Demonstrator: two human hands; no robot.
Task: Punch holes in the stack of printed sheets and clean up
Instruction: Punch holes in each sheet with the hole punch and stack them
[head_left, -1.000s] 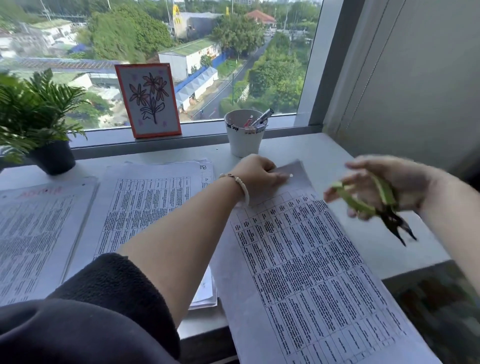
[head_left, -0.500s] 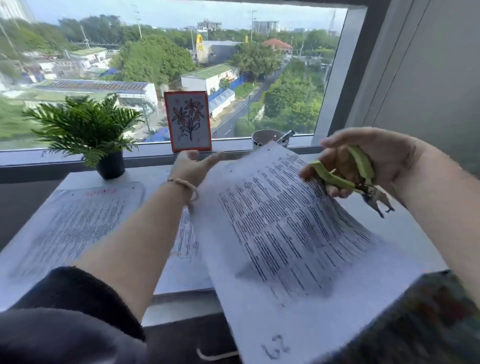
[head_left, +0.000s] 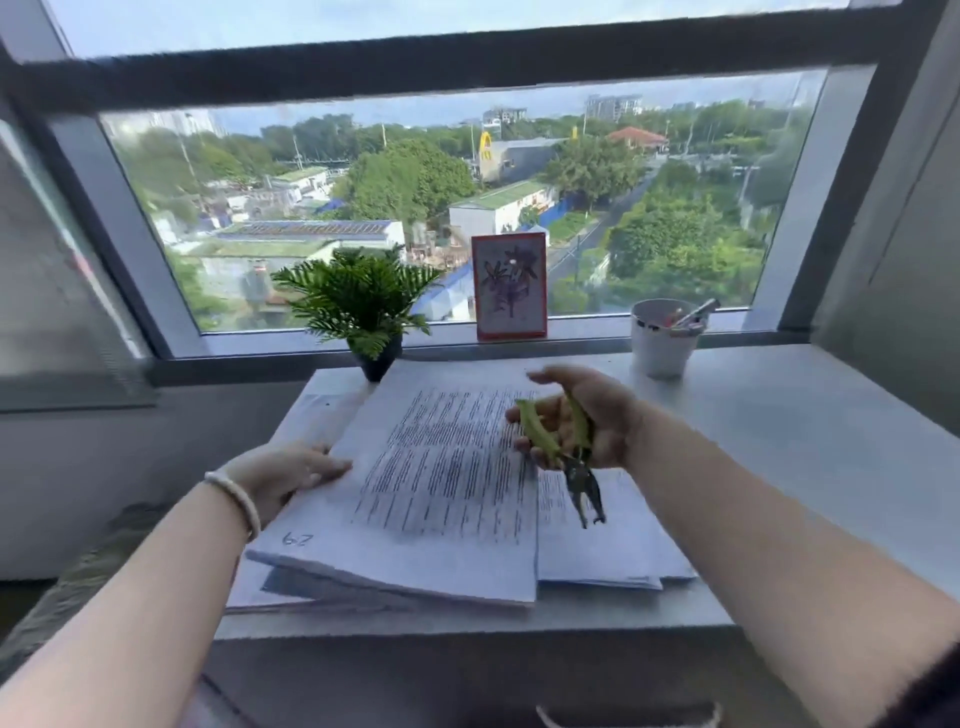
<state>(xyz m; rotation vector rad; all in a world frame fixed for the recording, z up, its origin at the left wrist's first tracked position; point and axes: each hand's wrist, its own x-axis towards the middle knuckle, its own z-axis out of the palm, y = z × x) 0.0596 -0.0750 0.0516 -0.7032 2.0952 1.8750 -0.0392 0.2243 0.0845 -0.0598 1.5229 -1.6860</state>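
Note:
A printed sheet (head_left: 441, 467) lies face up on top of a thick stack of printed sheets (head_left: 395, 582) in the middle of the grey desk (head_left: 779, 441). My left hand (head_left: 283, 470) grips the sheet's left edge, thumb on top. My right hand (head_left: 582, 421) hovers over the sheet's right side, closed on a green-handled hole punch (head_left: 563, 447) whose dark metal jaws point down toward me. More printed sheets (head_left: 618, 551) stick out under the right side.
On the far part of the desk stand a small potted plant (head_left: 363, 312) and a white cup of pens (head_left: 662, 338). A red-framed flower card (head_left: 509, 286) leans on the window sill. The desk's front edge runs just below the stack.
The lifted sheet has been carried left and laid on the stack. My left hand slid to its left edge. My right hand with the punch came in over the paper. The view tilted up.

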